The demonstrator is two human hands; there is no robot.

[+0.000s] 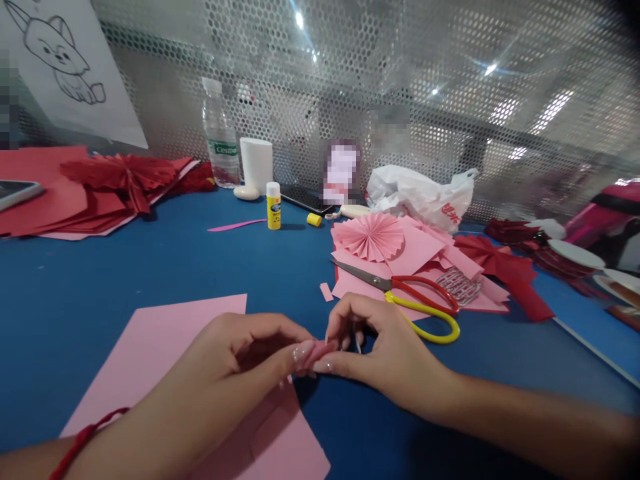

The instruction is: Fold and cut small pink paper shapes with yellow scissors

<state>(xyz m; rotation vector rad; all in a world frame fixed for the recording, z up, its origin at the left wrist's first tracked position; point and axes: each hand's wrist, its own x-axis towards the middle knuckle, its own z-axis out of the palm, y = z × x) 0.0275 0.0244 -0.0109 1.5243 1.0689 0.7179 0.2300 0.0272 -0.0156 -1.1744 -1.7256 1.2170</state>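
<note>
Between the fingertips of both hands is a small piece of folded pink paper (319, 352). My left hand (255, 350) pinches its left end with thumb and fingers. My right hand (383, 350) grips the right end, and a thin pale strip shows by its fingers. Beneath my left forearm lies a large pink paper sheet (200, 320), partly covered. Just beyond my right hand, scissors (425, 300) with one red and one yellow handle lie across pink paper. A small pink scrap (326, 291) rests near the blade tips.
A glue stick (273, 210) stands uncapped-looking beside its yellow cap (314, 219). A pink fan rosette (370, 235) tops papers at right, before a white plastic bag (420, 193). Red paper (45, 200) piles up at left. A bottle (220, 147) stands against the perforated metal panel (300, 60).
</note>
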